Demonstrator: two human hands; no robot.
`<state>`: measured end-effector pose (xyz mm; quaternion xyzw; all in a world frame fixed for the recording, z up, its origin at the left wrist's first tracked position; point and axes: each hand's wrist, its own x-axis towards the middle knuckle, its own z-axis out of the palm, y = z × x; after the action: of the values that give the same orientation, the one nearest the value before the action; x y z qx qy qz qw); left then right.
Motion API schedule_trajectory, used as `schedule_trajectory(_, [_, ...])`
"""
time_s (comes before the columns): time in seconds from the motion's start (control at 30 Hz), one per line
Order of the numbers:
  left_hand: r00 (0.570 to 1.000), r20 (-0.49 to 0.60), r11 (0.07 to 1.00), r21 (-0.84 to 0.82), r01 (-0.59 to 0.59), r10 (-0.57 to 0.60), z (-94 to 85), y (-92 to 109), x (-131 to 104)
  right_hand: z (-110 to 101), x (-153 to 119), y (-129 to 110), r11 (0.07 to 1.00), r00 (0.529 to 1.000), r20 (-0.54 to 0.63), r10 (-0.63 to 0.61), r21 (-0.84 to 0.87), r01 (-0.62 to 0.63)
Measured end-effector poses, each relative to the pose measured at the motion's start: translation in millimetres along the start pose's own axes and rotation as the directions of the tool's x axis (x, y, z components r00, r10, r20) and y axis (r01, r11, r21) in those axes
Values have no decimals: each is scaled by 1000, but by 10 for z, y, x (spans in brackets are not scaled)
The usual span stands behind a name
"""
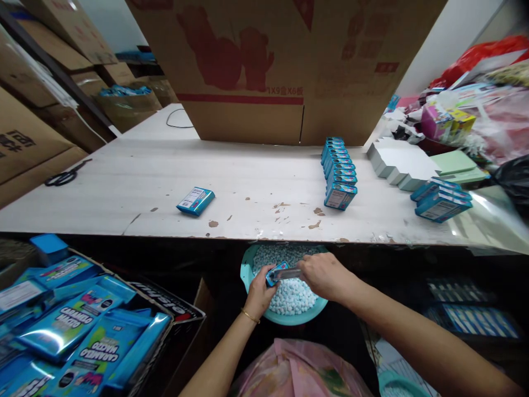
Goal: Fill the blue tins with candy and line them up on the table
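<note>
Over a teal basin [247, 270] of small pale blue and white pieces, my left hand [260, 292] is closed around a small blue box [278, 272]. My right hand [324, 273] grips a clear scoop [289, 273], whose far end meets the box's opening. Whether pieces lie in the scoop is too small to tell. On the white table beyond, a row of blue boxes [340, 196] stands at centre right, and a single blue packet [196, 201] lies to the left.
A carton [198, 309] of blue candy packets [74, 320] is at lower left. A big cardboard box [256, 118] stands at the table's back. Scissors [61, 177] lie left; white cartons [400, 162] and more blue boxes [442, 205] sit right. The table's front edge borders the basin.
</note>
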<state>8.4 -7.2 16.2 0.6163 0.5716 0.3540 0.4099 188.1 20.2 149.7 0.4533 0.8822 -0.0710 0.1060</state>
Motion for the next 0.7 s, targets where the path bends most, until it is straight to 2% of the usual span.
schedule_trajectory(0.1, [999,-31,997,-76,4,-7,-95,-39,-53,217,-55,275,994,995,10,101,38,-102])
schedule_trajectory(0.2, [998,-56,993,-118,12,-18,-193,-68,-119,673,-24,479,977,975,114,190,80,-199])
schedule_trajectory(0.3, [996,-81,991,-132,31,-42,-247,-93,-165,1161,133,418,943,953,181,242,188,-276])
schedule_trajectory(0.4, [988,-143,991,-126,47,-65,-262,-124,-181,1478,369,159,910,946,200,254,283,-304])
schedule_trajectory(0.47, [977,-195,991,-123,57,-81,-275,-138,-181,1580,509,17,892,950,196,242,340,-297])
schedule_trajectory(0.53, [967,-233,990,-116,81,-106,-305,-141,-180,1627,589,-25,866,954,192,232,406,-293])
schedule_trajectory(0.7, [940,-304,987,-91,132,-154,-416,-131,-180,1596,478,219,789,973,143,183,568,-232])
